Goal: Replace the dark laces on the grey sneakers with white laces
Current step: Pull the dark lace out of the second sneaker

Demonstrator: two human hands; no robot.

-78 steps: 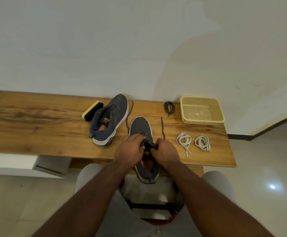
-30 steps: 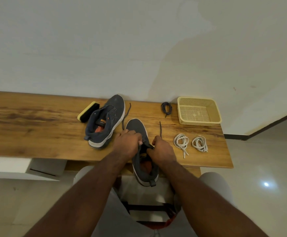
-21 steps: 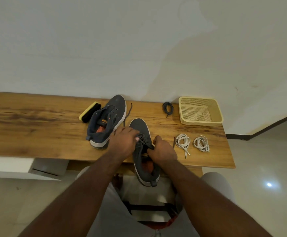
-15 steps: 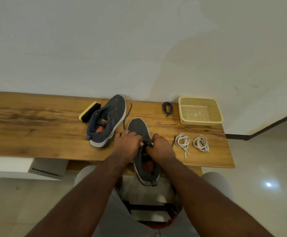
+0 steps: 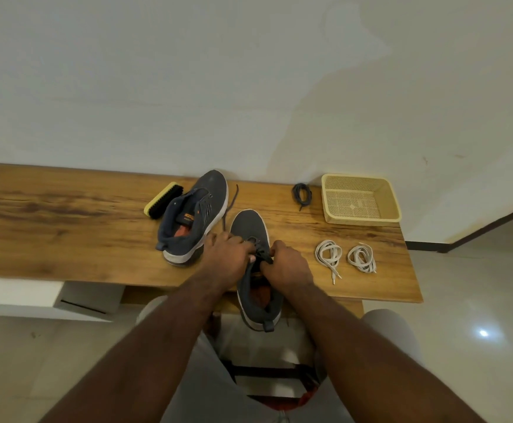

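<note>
Both hands work at the near grey sneaker (image 5: 250,227), which sits at the table's (image 5: 66,227) front edge with its heel hanging over – the left hand (image 5: 226,254) and the right hand (image 5: 285,264) each pinch the dark lace (image 5: 263,253) at its eyelets, fingers curled. The other sneaker (image 5: 198,209) lies tilted just beside the left hand, a loose dark lace end (image 5: 230,206) trailing between the shoes. Behind it rests a brush (image 5: 163,200). Two coiled white laces (image 5: 328,254) lie toward the right edge – a removed dark lace coil (image 5: 301,193) and a basket (image 5: 359,182) sit near the back right corner
</note>
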